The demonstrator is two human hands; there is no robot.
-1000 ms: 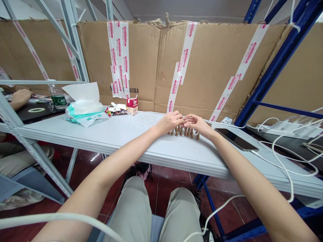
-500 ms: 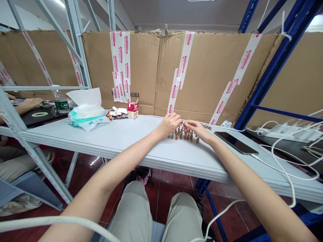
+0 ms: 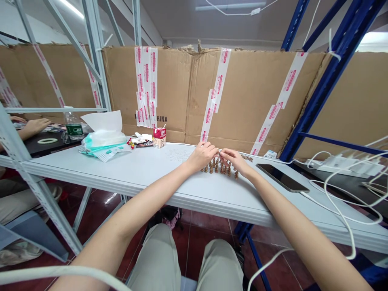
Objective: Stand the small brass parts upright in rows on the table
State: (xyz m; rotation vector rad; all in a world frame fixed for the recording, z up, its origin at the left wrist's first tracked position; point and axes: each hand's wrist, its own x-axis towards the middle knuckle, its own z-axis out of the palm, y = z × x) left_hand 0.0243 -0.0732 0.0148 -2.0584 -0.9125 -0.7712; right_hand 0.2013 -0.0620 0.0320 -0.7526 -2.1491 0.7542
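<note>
My left hand (image 3: pixel 202 157) and my right hand (image 3: pixel 234 158) meet fingertip to fingertip above the table (image 3: pixel 145 169). Both are closed in a pinch, and whatever sits between the fingers is too small and too covered to name. Just below them stand several small bronze-coloured figurine-like pieces (image 3: pixel 222 167), upright in rows and partly hidden by the hands. Behind my right hand lies a group of similar brown pieces (image 3: pixel 247 158). Left of my left hand, many tiny clear pieces (image 3: pixel 178 153) are spread over the tabletop.
A black phone (image 3: pixel 281 178) with a white cable lies at the right, near a power strip (image 3: pixel 345 163). To the left are a tissue pack (image 3: pixel 104 139), wrappers (image 3: pixel 141 140) and a drink carton (image 3: pixel 159 138). Cardboard (image 3: pixel 172 89) walls the back. A co-worker's hand (image 3: pixel 38 126) shows far left.
The whole view has shifted slightly, with the table a little lower in the picture. Both hands stay pinched together above the figurine-like pieces, with only small finger movement.
</note>
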